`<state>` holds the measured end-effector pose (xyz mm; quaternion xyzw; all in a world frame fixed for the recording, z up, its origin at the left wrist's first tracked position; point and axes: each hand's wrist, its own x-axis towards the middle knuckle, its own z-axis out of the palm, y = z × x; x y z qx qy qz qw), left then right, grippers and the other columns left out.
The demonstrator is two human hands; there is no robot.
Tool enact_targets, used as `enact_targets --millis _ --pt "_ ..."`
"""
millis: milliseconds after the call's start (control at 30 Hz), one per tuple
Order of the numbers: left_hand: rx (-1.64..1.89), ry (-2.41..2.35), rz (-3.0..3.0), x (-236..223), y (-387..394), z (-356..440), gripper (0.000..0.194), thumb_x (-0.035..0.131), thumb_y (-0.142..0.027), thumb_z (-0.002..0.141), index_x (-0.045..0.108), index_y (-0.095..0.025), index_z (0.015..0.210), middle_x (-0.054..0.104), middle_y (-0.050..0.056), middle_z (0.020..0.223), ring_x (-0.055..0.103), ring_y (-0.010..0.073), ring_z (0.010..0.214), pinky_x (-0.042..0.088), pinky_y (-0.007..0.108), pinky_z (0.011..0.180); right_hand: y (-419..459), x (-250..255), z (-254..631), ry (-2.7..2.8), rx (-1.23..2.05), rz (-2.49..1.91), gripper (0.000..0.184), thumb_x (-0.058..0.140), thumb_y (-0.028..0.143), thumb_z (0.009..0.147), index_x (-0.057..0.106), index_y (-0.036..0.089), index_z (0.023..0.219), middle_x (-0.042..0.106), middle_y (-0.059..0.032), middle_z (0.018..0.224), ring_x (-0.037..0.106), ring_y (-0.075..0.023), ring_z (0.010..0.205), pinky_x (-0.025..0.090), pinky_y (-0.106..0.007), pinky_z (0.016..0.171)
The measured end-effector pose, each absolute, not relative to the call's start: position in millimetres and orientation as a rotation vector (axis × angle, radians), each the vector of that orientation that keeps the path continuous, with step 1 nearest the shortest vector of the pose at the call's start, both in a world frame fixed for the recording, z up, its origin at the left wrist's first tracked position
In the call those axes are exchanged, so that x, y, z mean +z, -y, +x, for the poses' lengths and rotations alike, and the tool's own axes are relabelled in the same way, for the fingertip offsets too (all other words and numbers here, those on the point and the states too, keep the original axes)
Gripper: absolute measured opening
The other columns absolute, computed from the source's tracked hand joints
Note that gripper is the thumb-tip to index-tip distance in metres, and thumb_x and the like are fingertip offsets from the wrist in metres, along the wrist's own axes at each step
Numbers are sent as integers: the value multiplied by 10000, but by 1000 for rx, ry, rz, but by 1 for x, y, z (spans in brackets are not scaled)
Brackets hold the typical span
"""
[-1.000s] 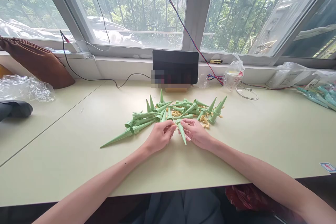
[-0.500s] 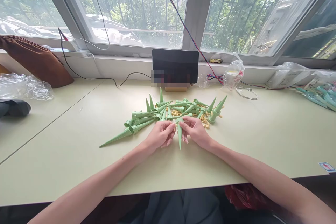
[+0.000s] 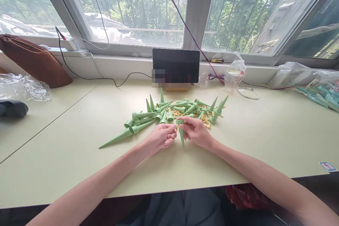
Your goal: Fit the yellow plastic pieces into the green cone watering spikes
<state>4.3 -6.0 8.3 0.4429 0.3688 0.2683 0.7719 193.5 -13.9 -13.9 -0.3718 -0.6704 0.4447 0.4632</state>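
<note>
A green plastic plant watering spike points downward in my right hand, gripped near its wide ribbed top. My left hand is closed in a pinch on a small yellow plastic piece, held right beside the spike's upper part; whether the two touch is hard to tell. Just beyond my hands lies a pile of green spikes, some standing on their caps and some lying flat. Loose yellow pieces are scattered among them, partly hidden by my right hand.
A dark tablet stands on a small wooden block behind the pile. Plastic bags and a coiled white cable lie back right. A brown pouch and clear plastic wrap are at left. The table's front edge runs near my forearms.
The spike in my right hand has tilted slightly, its tip shifting right. My left hand has kept its pinch, and the yellow piece now shows beside the spike. The view has shifted slightly.
</note>
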Motion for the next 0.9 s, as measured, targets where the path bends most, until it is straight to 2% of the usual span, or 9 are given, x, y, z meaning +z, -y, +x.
enact_targets --millis 300,500,700,900 --pt "687 -848 1126 4 8 8 410 673 -527 822 517 -159 729 456 -51 594 374 24 379 193 142 339 15 -10 190 1543 1198 -920 381 633 457 872 652 165 1117 568 35 584 527 -112 396 428 -253 386" --pt "761 -923 1403 5 10 9 393 572 -497 890 477 -175 687 443 -52 553 388 54 349 233 173 314 16 -7 186 1396 1379 -892 415 680 508 827 654 158 1049 601 19 624 535 -112 421 418 -245 365" --pt "831 -1005 1881 5 10 4 311 483 -366 960 540 -170 725 459 -50 516 418 83 432 363 218 476 14 -8 186 1228 1630 -809 415 735 536 768 641 150 888 592 26 617 481 -72 438 371 -205 381" --pt "969 -984 2324 -4 3 0 296 434 -275 985 527 -172 723 470 -37 604 380 104 547 321 237 558 11 -7 189 1119 1824 -728 436 781 529 728 632 130 821 632 6 657 413 -21 409 305 -176 385"
